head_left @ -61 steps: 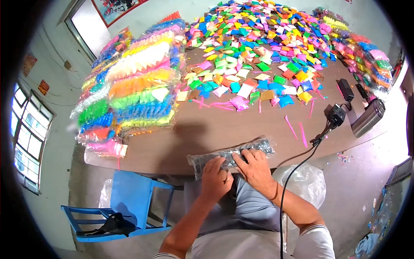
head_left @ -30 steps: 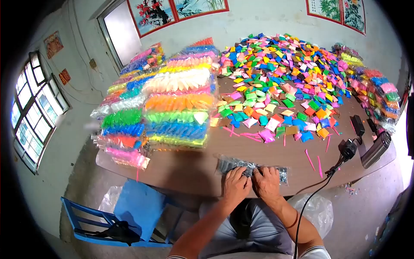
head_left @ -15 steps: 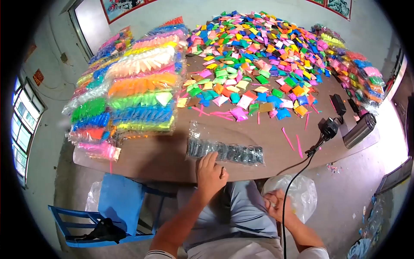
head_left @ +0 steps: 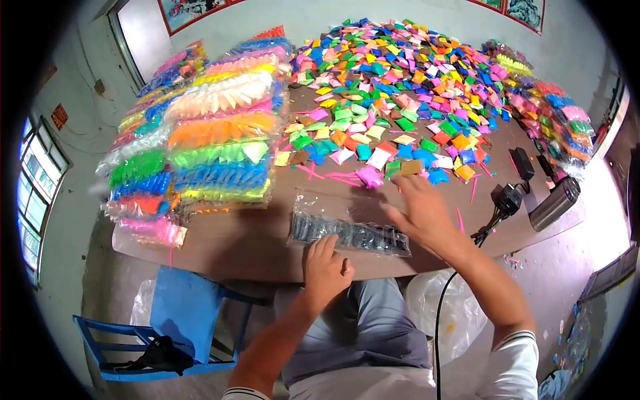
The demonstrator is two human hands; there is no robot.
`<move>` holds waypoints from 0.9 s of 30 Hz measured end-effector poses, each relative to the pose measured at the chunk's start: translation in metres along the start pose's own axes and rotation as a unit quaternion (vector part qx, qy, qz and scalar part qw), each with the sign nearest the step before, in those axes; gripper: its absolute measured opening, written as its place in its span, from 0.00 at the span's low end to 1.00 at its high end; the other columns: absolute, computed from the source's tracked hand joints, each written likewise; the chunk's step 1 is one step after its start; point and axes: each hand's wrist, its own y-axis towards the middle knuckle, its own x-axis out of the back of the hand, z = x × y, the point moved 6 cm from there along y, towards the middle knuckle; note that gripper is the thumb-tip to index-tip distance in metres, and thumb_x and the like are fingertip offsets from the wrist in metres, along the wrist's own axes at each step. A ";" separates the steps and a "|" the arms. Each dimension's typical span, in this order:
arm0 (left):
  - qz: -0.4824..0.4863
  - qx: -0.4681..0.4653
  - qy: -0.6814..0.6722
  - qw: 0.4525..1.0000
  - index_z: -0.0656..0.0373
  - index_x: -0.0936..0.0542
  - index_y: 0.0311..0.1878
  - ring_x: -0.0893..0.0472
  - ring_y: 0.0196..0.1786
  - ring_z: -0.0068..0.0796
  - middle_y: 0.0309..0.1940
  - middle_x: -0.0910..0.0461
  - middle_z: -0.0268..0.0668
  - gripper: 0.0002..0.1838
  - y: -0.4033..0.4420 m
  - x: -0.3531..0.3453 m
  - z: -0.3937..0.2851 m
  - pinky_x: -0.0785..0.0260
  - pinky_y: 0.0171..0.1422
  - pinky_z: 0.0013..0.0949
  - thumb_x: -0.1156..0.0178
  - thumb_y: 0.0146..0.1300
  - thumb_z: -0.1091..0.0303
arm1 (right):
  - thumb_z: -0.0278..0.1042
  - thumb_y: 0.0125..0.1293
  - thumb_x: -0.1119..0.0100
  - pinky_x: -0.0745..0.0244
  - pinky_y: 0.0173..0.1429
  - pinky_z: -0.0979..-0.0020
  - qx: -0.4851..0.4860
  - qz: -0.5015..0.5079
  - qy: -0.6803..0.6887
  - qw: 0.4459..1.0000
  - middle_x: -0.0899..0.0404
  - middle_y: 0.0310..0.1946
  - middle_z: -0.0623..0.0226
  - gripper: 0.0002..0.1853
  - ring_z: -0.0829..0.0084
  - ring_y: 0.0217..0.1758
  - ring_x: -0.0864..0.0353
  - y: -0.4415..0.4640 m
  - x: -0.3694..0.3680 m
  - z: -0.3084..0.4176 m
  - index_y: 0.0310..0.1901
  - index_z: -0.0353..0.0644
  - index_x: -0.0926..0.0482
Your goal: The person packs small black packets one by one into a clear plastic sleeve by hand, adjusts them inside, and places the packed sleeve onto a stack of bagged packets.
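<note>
A clear plastic bag (head_left: 347, 235) holding a row of dark packets lies flat near the table's front edge. The fingertips of my left hand (head_left: 327, 270) rest on its lower edge, thumb apart. Over the table, just past the bag's right end, is my right hand (head_left: 427, 213), fingers stretched toward the loose packets and thumb spread. A brown packet (head_left: 412, 167) lies right by its fingertips, with a blue packet (head_left: 438, 177) beside them. A pink packet (head_left: 370, 177) sits to their left.
Bags of coloured packets (head_left: 220, 133) are stacked at the left, with more bags (head_left: 567, 123) at the right. A large loose heap (head_left: 400, 73) fills the back. A plug with cable (head_left: 508, 199) and a metal flask (head_left: 555, 203) stand right; a blue chair (head_left: 183, 307) is front left.
My right hand has left the bag, dropped beside my lap, then risen forward over the table toward the loose packets. My left hand has stayed at the bag's lower edge since the last earlier frame.
</note>
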 end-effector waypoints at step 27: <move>-0.017 0.014 0.018 1.000 0.65 0.19 0.26 0.26 0.55 0.50 0.51 0.23 0.49 0.10 0.006 -0.008 0.000 0.35 0.61 0.49 0.35 0.45 0.66 | 0.31 0.56 0.43 0.20 0.36 0.64 0.199 0.133 -0.060 0.969 0.18 0.36 0.59 0.07 0.61 0.35 0.15 -0.012 -0.104 0.049 0.33 0.41 0.17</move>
